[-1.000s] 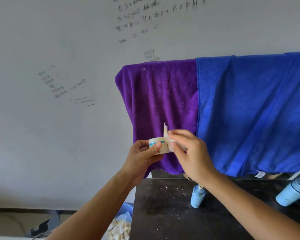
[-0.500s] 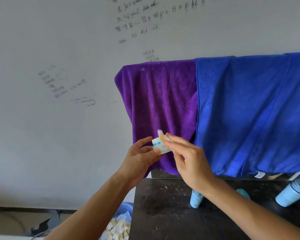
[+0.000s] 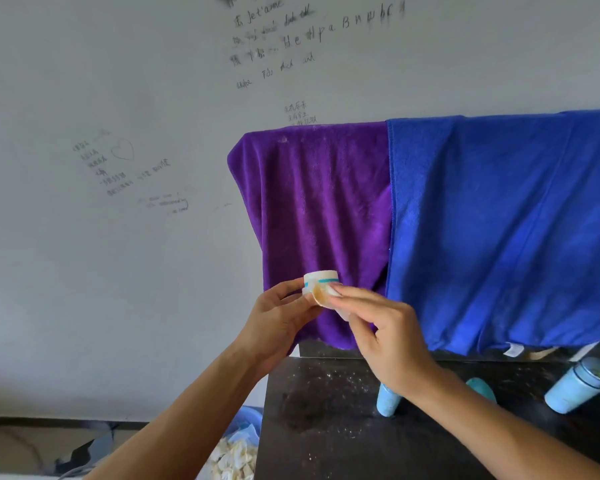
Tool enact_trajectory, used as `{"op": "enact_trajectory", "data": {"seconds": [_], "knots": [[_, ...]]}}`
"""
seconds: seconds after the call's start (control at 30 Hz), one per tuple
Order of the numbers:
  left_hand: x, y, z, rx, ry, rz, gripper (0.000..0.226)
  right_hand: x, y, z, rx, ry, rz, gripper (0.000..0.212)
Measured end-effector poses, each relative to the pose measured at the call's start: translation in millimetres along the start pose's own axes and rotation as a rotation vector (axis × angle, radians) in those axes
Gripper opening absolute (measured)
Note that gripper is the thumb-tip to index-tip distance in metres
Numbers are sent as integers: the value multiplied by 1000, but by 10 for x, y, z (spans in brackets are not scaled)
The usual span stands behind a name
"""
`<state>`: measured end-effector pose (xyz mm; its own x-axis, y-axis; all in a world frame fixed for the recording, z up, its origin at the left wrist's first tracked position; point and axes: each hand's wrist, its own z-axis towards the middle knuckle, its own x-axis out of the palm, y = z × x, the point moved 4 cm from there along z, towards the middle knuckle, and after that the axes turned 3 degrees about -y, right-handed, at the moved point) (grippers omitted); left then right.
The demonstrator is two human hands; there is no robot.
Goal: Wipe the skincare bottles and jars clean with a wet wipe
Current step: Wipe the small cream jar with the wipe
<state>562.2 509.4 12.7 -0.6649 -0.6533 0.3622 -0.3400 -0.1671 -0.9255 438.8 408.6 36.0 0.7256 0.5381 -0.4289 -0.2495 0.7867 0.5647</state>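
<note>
1. We see a small white jar (image 3: 321,279) with a teal band, upright and held aloft in the left grip (image 3: 281,317).
2. A folded wet wipe (image 3: 323,295), stained yellow-brown, is pinched by the right grip (image 3: 385,337) against the jar's side.
3. On the dark tabletop (image 3: 326,410) stand a pale blue bottle (image 3: 388,401), partly hidden by the right wrist, and a lidded blue bottle (image 3: 575,388) far right.

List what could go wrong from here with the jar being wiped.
1. The left hand holds the small white jar in the air by the fingertips; pressure from the wet wipe could make it slip and fall.
2. The wipe looks stained brown, so it may smear dirt back.
3. The forearm behind the right hand passes close over a light-blue bottle and might knock it.
</note>
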Motion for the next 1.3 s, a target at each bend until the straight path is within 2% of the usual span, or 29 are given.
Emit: {"op": "enact_trajectory", "data": {"seconds": [0.13,0.23,0.37,0.43,0.53,0.67,0.8,0.87,0.93,1.0,1.13,1.2,1.3], "knots": [[-37,12,-8,-16,-62,0,54,-99,-80,14,59,-92,46,33],[69,-15,-37,-23,-2,48,45,6,-175,75,158,-54,53,34],[48,-37,-58,-71,12,-79,27,45,-278,119,223,-66,60,33],[29,-39,-60,-63,5,-82,30,40,-276,147,238,-66,67,35],[14,-39,-52,-26,6,-92,50,53,-127,138,109,-86,9,41],[-1,-51,-34,8,66,-28,48,143,85,39,-120,-8,-2,43],[-76,-48,-18,-11,16,-41,51,-177,-141,276,106,-132,128,41],[-56,-46,-23,-14,36,-32,51,-239,-102,339,59,-108,76,42],[-1,-52,-19,9,93,-24,47,-97,5,279,-65,9,-20,47],[38,-53,-15,38,136,5,44,18,-33,213,-84,59,-69,46],[37,-45,-59,72,163,109,49,-38,-277,283,167,53,-3,45],[45,-67,-75,97,158,134,50,-67,-182,264,96,40,-25,43],[49,-104,-62,122,124,103,45,-29,53,143,-112,29,-96,45]]}}
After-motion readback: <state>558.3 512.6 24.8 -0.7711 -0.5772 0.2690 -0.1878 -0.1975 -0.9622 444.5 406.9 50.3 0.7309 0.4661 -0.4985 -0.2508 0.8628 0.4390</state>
